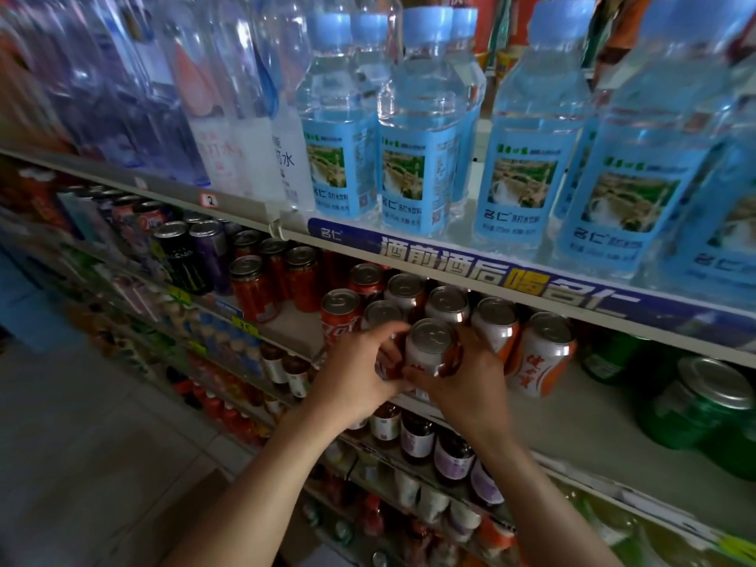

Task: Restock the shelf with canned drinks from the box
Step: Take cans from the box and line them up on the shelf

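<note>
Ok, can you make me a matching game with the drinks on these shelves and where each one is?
Things:
1. white and orange metal can with a silver top
2. clear plastic water bottles with blue caps and labels
3. green metal cans with silver lids
4. black tall metal can

Places:
A. top shelf
B. far right of the middle shelf
C. held between both hands
D. left part of the middle shelf

Pairs: 1-C, 2-A, 3-B, 4-D

A single wide-angle head view looks forward and down from close range at a store shelf (572, 407). Both hands (409, 374) sit near the frame's centre, forearms entering from the bottom edge. Above the fingers, water bottles (421, 128) loom near the lens; below the fingers, lower shelves recede leftward toward the floor (82, 444).
</note>
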